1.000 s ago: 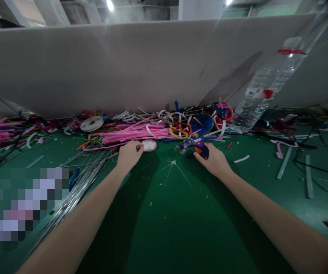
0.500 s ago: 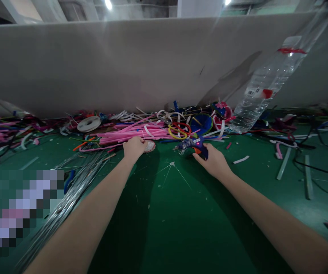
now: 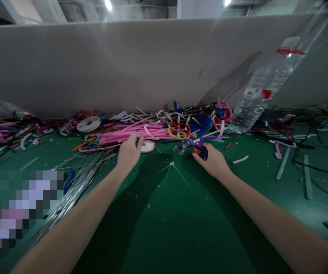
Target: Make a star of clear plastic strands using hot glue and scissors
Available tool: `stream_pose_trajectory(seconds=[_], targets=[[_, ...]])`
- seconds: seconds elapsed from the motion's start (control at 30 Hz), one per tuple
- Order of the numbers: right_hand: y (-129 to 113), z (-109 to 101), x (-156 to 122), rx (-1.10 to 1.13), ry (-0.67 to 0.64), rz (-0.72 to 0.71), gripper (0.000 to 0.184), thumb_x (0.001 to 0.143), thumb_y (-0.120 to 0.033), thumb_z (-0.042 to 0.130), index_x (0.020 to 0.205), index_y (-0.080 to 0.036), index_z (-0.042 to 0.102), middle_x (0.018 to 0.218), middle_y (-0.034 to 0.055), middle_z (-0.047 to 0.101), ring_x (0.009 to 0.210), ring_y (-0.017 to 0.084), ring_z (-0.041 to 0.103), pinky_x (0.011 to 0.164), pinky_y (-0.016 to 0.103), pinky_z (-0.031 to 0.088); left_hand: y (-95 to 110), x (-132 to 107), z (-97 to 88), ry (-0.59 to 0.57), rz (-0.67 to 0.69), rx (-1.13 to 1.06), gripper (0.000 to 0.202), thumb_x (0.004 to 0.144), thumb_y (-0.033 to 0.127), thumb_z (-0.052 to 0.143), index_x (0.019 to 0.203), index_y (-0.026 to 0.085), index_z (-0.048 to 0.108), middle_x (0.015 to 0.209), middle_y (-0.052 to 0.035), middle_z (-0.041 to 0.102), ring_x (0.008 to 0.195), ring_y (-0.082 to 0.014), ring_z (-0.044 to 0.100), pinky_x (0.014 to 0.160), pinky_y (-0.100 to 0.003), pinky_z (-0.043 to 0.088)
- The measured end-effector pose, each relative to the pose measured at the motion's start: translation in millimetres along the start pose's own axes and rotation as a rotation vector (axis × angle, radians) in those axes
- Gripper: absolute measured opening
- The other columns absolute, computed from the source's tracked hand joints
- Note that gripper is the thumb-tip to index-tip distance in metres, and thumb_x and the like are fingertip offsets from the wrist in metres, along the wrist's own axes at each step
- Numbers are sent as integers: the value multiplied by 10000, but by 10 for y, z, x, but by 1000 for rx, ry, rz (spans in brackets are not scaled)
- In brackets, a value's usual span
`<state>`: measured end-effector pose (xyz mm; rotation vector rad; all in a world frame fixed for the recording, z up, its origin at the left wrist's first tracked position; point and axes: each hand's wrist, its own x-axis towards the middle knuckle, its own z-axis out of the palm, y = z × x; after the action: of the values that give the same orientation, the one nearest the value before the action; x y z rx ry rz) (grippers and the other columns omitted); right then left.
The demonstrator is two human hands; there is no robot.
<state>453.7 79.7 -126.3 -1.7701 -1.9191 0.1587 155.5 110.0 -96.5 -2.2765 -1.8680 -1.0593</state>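
Note:
My right hand is closed round the handle of a blue hot glue gun lying on the green table, a red light on its body. My left hand hovers just left of a small round dish of white beads, fingers loosely curled with the fingertips pinched near the dish rim. Whether anything is between those fingertips is too small to see. Just behind both hands lies a bundle of pink pipe cleaners.
A grey board stands along the back. Before it lie coloured hoops, a white tape roll, a leaning clear plastic bottle, silver wires at left, glue sticks and black cables at right.
My left hand has lifted off the bead dish and drawn back slightly left, so the dish shows again. The right hand has stayed on the glue gun.

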Motion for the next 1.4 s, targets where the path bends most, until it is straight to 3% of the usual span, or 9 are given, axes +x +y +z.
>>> stream_pose_trajectory(seconds=[0.17,0.3,0.57,0.9,1.4], targets=[[1,-4,-2,17,3,15,689,766,-589,421,1229,-79,437,1151,174,560,1028,301,544,796,390,472,35,-294,25,-81,222,149,163,860,275,430,843,187,566,674,-12,655,620,-174,576,724,-317,374],[21,6,7,50,21,30,649,764,-569,441,1212,-99,451,1079,162,594,974,290,568,748,384,479,24,-399,75,-80,301,175,176,868,249,428,885,201,596,837,-27,684,718,-182,596,755,-340,360],[35,8,19,77,16,72,626,777,-531,451,1239,-109,433,1099,156,587,902,270,589,673,351,494,4,-408,148,-83,340,154,200,889,257,414,908,210,607,901,-27,686,775,-181,602,746,-340,361],[44,44,34,10,-6,37,622,823,-474,416,1290,-63,388,1223,172,519,1031,291,544,790,371,491,12,-411,187,-111,366,158,206,896,259,410,917,197,605,897,-21,689,783,-175,607,751,-340,361],[36,53,27,-72,-1,-35,602,843,-455,381,1279,-41,392,1214,189,521,1038,310,540,782,393,494,36,-407,183,-94,421,152,213,900,263,406,929,198,607,902,-19,691,783,-169,607,746,-342,363]])
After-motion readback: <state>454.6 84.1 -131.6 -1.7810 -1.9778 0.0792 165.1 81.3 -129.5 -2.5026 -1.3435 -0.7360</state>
